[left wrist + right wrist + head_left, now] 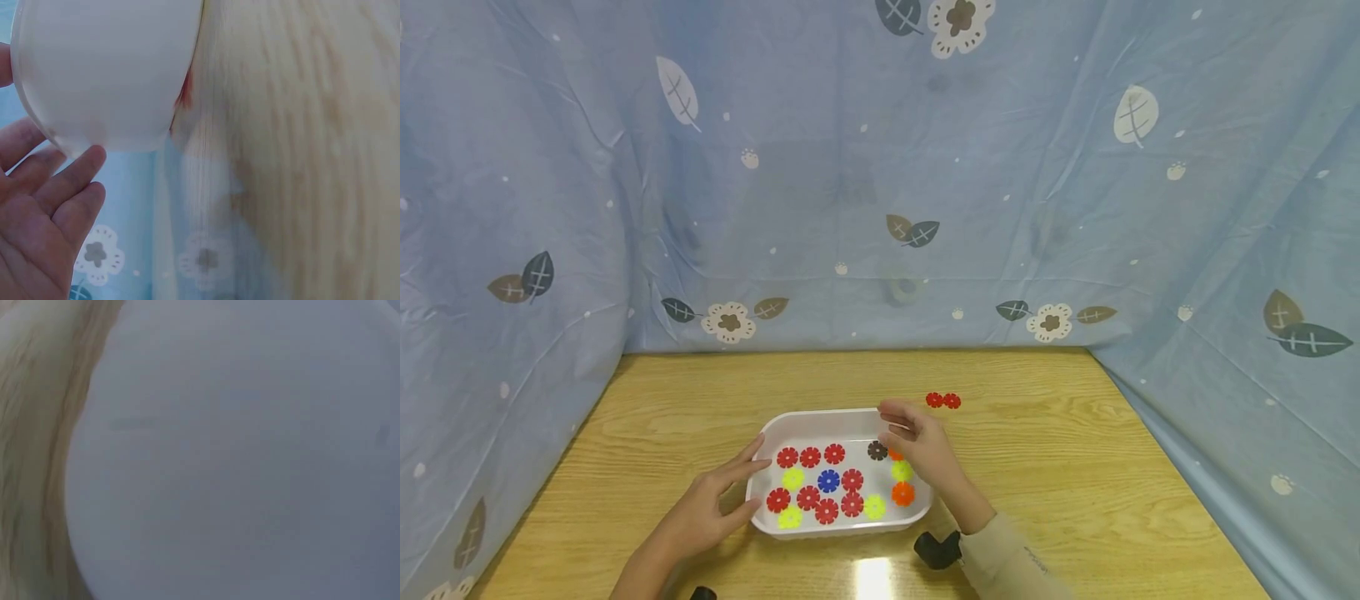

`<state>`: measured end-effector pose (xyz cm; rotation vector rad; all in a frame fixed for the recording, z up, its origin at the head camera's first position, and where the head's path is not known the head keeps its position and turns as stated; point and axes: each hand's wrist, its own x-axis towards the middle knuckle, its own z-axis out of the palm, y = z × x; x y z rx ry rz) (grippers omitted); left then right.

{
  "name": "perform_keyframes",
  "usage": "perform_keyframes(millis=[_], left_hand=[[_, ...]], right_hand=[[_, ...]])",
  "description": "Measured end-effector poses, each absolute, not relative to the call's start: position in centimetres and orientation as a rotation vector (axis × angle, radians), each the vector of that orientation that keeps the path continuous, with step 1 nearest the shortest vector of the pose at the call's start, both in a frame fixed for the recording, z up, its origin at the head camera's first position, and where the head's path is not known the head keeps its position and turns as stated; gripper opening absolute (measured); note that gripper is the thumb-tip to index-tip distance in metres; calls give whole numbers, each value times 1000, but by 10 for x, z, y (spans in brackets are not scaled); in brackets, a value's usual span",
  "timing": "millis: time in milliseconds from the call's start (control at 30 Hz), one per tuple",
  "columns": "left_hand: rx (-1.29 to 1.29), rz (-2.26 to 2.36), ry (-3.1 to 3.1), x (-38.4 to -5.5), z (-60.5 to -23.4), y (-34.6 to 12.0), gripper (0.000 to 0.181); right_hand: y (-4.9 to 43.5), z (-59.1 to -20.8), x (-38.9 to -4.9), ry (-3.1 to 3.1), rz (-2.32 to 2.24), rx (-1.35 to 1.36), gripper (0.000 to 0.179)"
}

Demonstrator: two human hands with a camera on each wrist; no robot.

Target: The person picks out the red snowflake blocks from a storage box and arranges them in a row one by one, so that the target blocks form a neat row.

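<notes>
A white tray (842, 529) holds several notched plastic discs shaped like flowers: red discs (809, 457), yellow discs (792, 478), a blue disc (828, 481), a dark brown disc (877, 450) and orange discs (902, 493). My left hand (711, 500) touches the tray's left end, fingers spread and fairly straight; fingertips also meet its outer wall (112, 75) in the left wrist view. Over the tray's right end, my right hand (925, 446) has thumb and fingers apart, nothing visible between them. It partly covers an orange disc. The right wrist view shows only a blurred whitish surface (231, 456).
Two red discs (943, 401) lie side by side on the wooden table (1060, 467), behind and right of the tray. A blue patterned cloth (850, 208) hangs along the back and both sides. A black strap piece (937, 550) sits by the right sleeve (1011, 558).
</notes>
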<state>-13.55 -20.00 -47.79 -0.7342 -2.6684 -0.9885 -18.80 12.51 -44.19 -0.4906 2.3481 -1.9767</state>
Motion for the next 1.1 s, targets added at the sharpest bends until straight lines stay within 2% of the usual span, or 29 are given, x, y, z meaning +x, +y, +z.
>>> perform_keyframes(millis=[333,833,1100], left_hand=[[-731,-978,-2672,-135,-478,-199,42],[-713,-992,-2708,-135,-475,-199,42],[-711,-979,-2707,-134,-476,-198,43]], right_hand=[[101,-453,-194,2333,-1693,-628,36],[95,-462,-194,2394,-1278,-572,30],[92,-465,-191,2438,-1160,-582,33]])
